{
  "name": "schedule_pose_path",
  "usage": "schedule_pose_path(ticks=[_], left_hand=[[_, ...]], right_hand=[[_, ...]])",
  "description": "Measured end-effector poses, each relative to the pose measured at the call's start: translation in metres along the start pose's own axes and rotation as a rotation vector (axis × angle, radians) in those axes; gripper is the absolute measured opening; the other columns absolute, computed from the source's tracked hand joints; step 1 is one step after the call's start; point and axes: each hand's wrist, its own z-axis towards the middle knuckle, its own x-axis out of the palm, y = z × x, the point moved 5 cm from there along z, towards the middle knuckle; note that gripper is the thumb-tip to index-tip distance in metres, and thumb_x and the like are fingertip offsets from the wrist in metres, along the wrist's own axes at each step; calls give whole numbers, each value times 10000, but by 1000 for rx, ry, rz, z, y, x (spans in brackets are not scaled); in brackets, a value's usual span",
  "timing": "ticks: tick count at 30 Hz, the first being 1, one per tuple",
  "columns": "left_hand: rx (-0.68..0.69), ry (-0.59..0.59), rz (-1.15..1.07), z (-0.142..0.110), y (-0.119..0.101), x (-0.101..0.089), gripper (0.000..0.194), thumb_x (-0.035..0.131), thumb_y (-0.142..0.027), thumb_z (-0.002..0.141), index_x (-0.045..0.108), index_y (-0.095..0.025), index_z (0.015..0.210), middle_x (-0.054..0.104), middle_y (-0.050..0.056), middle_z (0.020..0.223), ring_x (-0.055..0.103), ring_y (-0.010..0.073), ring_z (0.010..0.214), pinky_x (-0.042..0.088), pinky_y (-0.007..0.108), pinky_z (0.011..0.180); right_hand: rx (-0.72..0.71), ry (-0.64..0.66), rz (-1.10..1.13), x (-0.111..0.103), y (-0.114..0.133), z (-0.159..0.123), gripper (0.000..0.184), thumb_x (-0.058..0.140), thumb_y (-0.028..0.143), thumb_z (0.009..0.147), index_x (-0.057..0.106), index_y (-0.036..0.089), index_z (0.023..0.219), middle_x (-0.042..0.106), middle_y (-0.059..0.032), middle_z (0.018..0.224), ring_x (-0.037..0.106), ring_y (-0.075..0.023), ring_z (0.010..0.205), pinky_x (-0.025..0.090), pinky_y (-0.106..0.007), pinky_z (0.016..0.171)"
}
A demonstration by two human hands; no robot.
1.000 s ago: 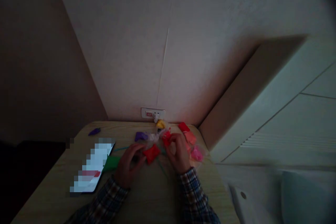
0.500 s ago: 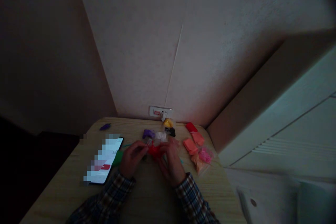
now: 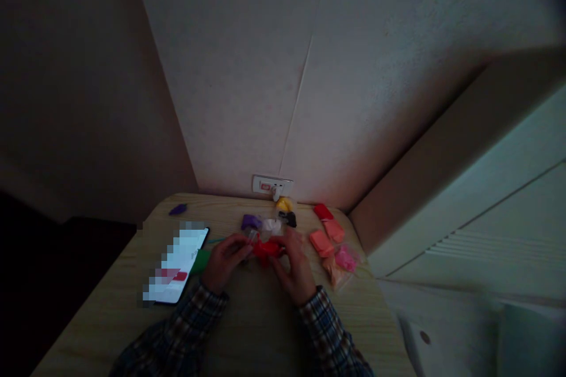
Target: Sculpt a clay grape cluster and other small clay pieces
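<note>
Between my two hands, just above the table, is a soft red piece [image 3: 266, 250] that looks like modelling clay, with some clear plastic film at its left end. My left hand [image 3: 223, 264] pinches that left end between thumb and fingers. On the other side, my right hand [image 3: 297, 270] grips the red piece with thumb and fingertips. Right behind them lie a purple packet [image 3: 251, 222], a white packet [image 3: 271, 225], a black packet [image 3: 290, 219] and a yellow packet [image 3: 284, 205]. A green piece [image 3: 201, 261] is beside my left hand, partly hidden.
A lit phone [image 3: 179, 271] lies left on the wooden table [image 3: 106, 312]. Salmon packets [image 3: 321, 243], a red packet [image 3: 323, 211], a pink packet [image 3: 345, 258] and a peach packet [image 3: 335, 274] lie right. A small purple object [image 3: 178, 210] is far left. Behind is a wall socket [image 3: 272, 184].
My right hand has shifted its fingers on the red piece, the thumb now showing in front of it. The red piece looks more spread out. The view has tilted slightly.
</note>
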Motion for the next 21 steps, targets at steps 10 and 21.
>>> schedule_pose_path(ticks=[10, 21], left_hand=[[-24, 120, -48, -5, 5, 10, 200, 704, -297, 647, 559, -159, 642, 591, -34, 584, 546, 131, 573, 433, 246, 584], [71, 30, 86, -12, 11, 9, 157, 662, -288, 699, 564, -165, 689, 582, 4, 665, 565, 155, 638, 448, 256, 613]], right_hand=[[-105, 48, -155, -9, -6, -3, 285, 488, 203, 836, 538, 170, 1114, 632, -118, 1080, 568, -258, 1085, 429, -463, 976], [-127, 92, -236, 1, -19, -8, 323, 493, 210, 829, 520, 190, 1150, 566, -145, 1231, 492, -304, 1208, 452, -515, 954]])
